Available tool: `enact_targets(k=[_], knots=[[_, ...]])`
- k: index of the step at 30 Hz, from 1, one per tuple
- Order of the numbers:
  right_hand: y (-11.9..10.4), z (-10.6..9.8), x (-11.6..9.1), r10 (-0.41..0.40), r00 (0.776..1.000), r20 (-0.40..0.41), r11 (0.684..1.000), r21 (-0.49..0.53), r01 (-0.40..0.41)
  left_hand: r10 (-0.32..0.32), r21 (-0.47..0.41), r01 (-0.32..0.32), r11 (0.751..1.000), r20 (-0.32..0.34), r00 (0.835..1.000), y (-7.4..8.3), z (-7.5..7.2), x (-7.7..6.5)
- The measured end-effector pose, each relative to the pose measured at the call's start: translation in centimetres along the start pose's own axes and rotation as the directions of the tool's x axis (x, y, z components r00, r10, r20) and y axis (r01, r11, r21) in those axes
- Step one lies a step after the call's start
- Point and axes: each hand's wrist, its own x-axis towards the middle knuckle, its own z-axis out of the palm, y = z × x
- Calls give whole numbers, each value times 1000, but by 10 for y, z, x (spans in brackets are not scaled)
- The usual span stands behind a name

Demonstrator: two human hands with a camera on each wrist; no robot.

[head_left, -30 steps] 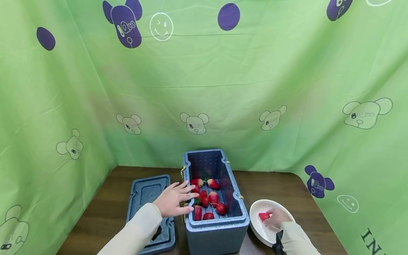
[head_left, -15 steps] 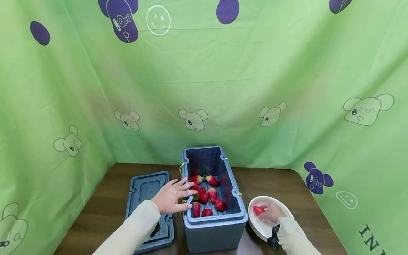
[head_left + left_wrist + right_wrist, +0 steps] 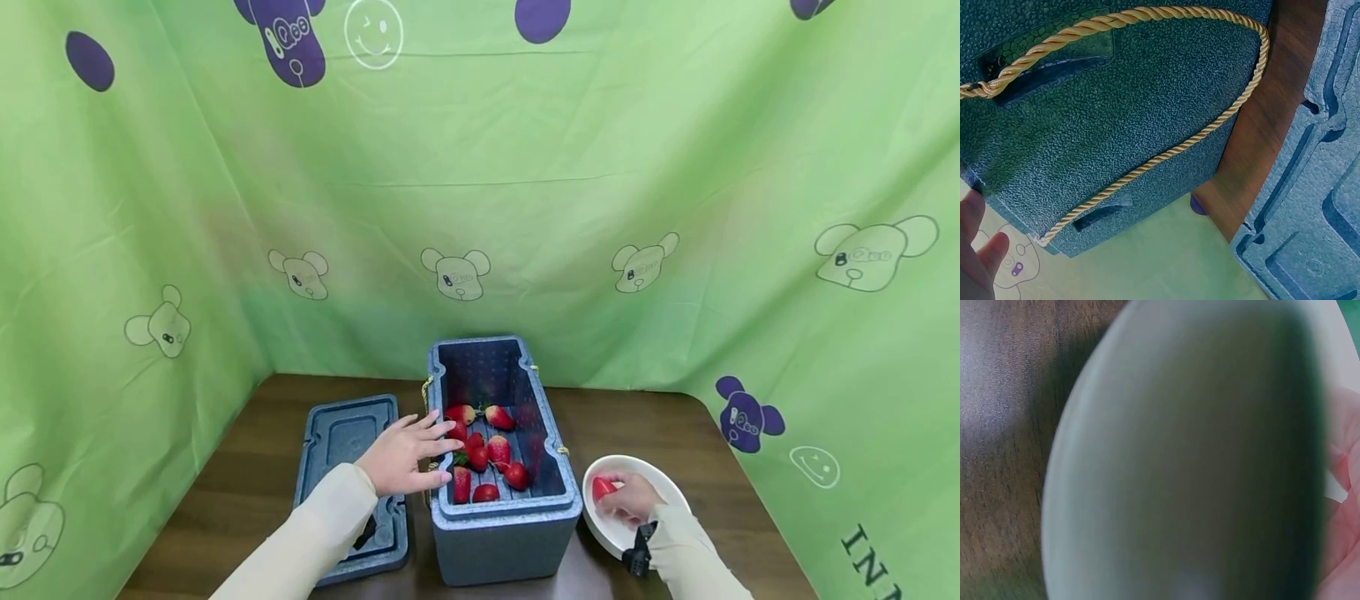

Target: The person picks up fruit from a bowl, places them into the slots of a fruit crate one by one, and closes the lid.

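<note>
In the head view, my left hand (image 3: 405, 454) lies with fingers spread over the left rim of a blue foam box (image 3: 506, 546). Several strawberries (image 3: 498, 450) and round red fruits (image 3: 517, 476) are inside the box. In the left wrist view, fingertips (image 3: 994, 250) show at the box's edge. To the right, a white bowl (image 3: 671, 486) stands on the table; my right hand (image 3: 632, 497) reaches into it and pinches a red strawberry (image 3: 602, 487), partly hidden by the fingers. The bowl's blurred side fills most of the right wrist view.
The box's blue lid (image 3: 352, 429) lies on the brown wooden table (image 3: 240, 467), left of the box. A twisted gold rope (image 3: 1166, 153) runs along the box's side. A green printed curtain (image 3: 555, 250) hangs around the table's back and sides.
My right hand and the strawberry have moved slightly left within the bowl. The left hand stays at the box rim. The head view has shifted a little.
</note>
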Motion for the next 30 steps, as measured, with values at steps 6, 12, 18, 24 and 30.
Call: enact_targets(k=[6, 12, 18, 24, 30], knots=[[-10, -4, -6, -13, 999, 42, 1000, 28, 12, 6, 3, -6, 1000, -5, 1000, 0, -2, 2], [-28, -12, -14, 12, 999, 33, 1000, -21, -11, -10, -4, 10, 1000, 7, 1000, -1, 1, 0], [-47, -36, -17, -24, 999, 33, 1000, -16, 24, -4, -14, 5, 1000, 17, 1000, 2, 2, 0], [-76, -64, -16, -109, 994, 11, 994, -21, 109, -6, -22, 6, 1000, 15, 1000, 3, 2, 0], [-108, -78, -17, -126, 992, 20, 988, -85, 128, -22, -13, 22, 1000, 13, 1000, 3, 1, 0]])
